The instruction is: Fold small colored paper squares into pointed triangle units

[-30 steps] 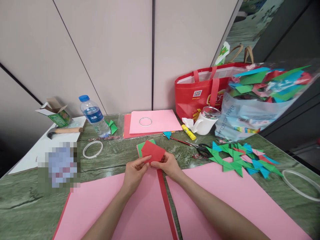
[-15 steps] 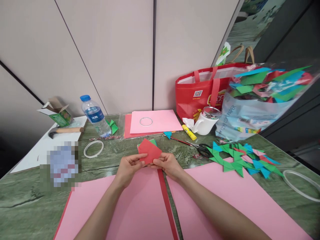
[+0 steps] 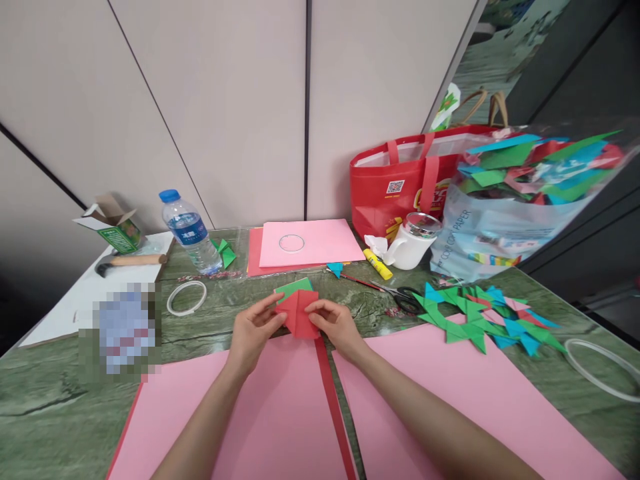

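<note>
From my remote seat I see the left forearm (image 3: 203, 413) and right forearm (image 3: 430, 407), both bare, smooth in outline, tapering to 2 narrow wrists (image 3: 239, 365). The left hand (image 3: 251, 332) and right hand (image 3: 339, 328) are bare too, with slender fingers (image 3: 265, 305).

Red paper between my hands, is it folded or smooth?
Creased, not smooth: the red paper shows a fold line down it, between the left hand and right hand. I can't tell whether layers hide behind.
</note>
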